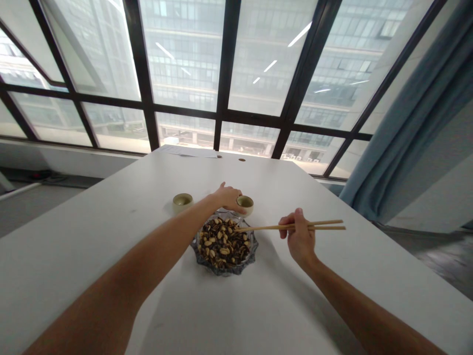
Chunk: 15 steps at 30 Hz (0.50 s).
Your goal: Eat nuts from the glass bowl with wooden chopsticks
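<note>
My right hand (300,237) is closed around a pair of wooden chopsticks (266,228). Their tips reach into a scalloped glass bowl (207,266) of peanuts and dark striped seeds, which look like sunflower seeds (223,244). Just behind the bowl, my left hand (228,198) grips the left side of a small tea cup (244,202), thumb at the front and fingers behind it. What the cup holds, if anything, is too small to make out. A matching second cup (182,201) stands to the left, beyond my left forearm.
All of this is on a white table (121,217). Papers (190,151) lie at its far edge, near two small brown round spots (242,159). Behind are dark-framed windows (221,98); a blue curtain (402,113) hangs at the right.
</note>
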Motion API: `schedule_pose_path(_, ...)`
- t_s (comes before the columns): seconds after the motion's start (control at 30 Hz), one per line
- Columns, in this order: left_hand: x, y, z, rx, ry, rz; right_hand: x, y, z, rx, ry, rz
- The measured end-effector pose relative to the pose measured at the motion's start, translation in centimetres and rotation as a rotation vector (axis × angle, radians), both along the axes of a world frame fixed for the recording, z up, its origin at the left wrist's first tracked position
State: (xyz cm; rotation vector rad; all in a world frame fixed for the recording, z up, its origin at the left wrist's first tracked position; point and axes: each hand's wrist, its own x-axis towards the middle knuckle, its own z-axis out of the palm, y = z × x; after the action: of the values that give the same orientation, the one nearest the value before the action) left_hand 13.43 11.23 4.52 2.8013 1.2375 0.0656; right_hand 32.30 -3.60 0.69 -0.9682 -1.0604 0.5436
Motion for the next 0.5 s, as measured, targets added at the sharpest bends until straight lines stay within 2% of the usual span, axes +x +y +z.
schedule_pose_path(0.1,-1.4,-0.7,0.3,0.015,-0.065,-0.032,-0.6,-0.8,0.3,-0.006,-0.102,0.043)
schedule_pose_path(0.23,-4.9,-2.1,0.3,0.181,-0.222,-0.074,-0.7,-1.8,1.1,0.064,-0.204,0.12)
schedule_pose_path(0.4,-11.1,-3.3,-1.3,0.365,-0.37,0.013,-1.4,-2.9,2.5,0.076,-0.543,0.251)
schedule_pose_path(0.5,-13.8,-3.6,-2.7,0.435,-0.455,0.1,-2.2,-3.0,2.9,0.074,-0.721,0.31)
